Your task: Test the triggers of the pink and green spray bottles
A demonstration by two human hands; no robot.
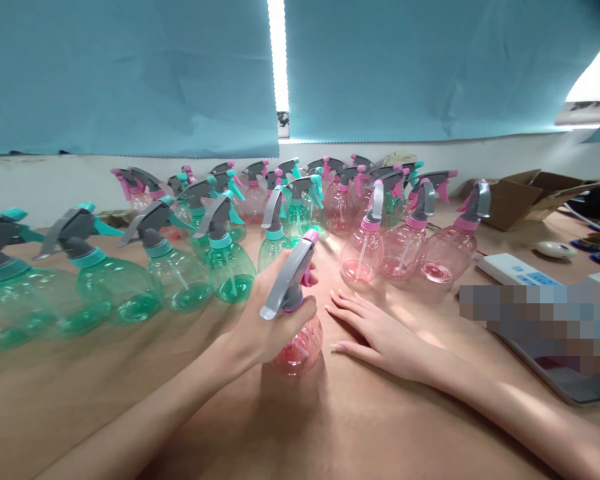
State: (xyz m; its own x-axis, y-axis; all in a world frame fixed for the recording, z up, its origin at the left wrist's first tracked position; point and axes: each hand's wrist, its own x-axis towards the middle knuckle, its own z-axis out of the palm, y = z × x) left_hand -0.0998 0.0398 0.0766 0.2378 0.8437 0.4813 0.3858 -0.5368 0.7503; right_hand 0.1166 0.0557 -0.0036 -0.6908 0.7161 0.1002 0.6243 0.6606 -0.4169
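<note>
My left hand (pixel 270 313) is wrapped round the neck of a pink spray bottle (pixel 297 353) with a grey and pink trigger head. The bottle stands about upright at the middle of the table, and part of it is hidden behind my fingers. Flat on the table to its right lies my right hand (pixel 375 327), fingers stretched out and holding nothing. Beyond my right fingertips is another pink spray bottle (pixel 361 257). A green spray bottle (pixel 230 267) stands just past my left hand, with a little liquid in its base.
Several green bottles (pixel 115 287) line the left side, and pink ones (pixel 450 250) stand at the right. More bottles fill the back by the wall. A cardboard box (pixel 520 197), a white mouse (pixel 555 250), a white device (pixel 515 270) and a dark flat object (pixel 555 380) lie on the right.
</note>
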